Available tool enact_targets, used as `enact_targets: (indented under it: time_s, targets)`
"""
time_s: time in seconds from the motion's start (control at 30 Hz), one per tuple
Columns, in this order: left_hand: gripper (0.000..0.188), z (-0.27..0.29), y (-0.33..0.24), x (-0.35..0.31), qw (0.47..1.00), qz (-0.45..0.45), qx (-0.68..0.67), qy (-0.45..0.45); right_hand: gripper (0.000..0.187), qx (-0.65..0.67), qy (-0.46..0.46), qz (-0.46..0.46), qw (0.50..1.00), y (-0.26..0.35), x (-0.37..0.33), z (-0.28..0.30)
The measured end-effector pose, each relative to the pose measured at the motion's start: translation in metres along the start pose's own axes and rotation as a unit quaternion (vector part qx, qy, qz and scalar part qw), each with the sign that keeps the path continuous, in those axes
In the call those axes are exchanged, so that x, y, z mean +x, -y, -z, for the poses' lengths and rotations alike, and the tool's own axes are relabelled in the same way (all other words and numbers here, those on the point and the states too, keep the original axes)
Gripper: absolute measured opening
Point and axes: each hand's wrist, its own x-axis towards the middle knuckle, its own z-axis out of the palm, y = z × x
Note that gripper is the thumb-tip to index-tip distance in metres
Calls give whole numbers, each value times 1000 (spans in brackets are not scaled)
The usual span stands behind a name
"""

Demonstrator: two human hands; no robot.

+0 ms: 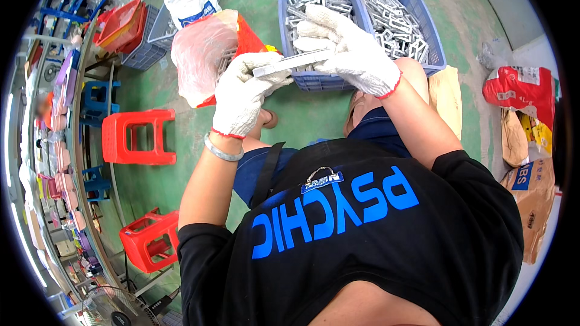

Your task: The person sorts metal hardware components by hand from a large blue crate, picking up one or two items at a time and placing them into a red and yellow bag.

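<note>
A slim, light-grey metal bar (284,65) is held up in front of me, slightly tilted, its right end higher. My left hand (241,93), in a white knitted glove, closes around its left part. My right hand (356,54), gloved alike, pinches the right end near the thumb while its other fingers stretch forward. Beyond my right hand stand two blue plastic crates, the left crate (323,83) and the right crate (436,42), filled with grey rectangular metal frames (396,24). A red-and-white woven sack (202,48), lined with clear plastic, stands open beside my left hand with metal pieces inside.
Red plastic stools (136,137) stand on the green floor (205,139) to the left, near blue stools (98,99) and crowded shelving (78,145). A fan (115,308) is at the lower left. A red sack (519,90) and cardboard (531,205) lie on the right.
</note>
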Motion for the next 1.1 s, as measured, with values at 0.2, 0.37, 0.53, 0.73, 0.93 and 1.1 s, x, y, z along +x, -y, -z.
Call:
enact_targets:
  time_s: [0.2, 0.37, 0.53, 0.73, 0.93, 1.1]
  targets:
    - [27, -1, 1, -2, 1000, 9, -7, -8, 91, -2, 2, 0, 1000, -1, 1, 1]
    - [27, -1, 2, -4, 999, -30, -5, -11, 91, -27, -5, 8, 1000, -4, 2, 3]
    - [28, 2, 3, -6, 998, -60, 5, -22, 91, -35, -14, 3, 999, -3, 3, -1]
    - [29, 4, 3, -8, 996, -81, 12, -25, 92, -40, -9, 0, 999, -4, 5, 0]
    - [29, 4, 1, -10, 995, -92, 20, -19, 93, -55, -14, -2, 998, -2, 4, -3]
    - [26, 2, -2, -10, 996, -74, 49, -30, 87, -81, -7, -15, 997, -6, 5, 3]
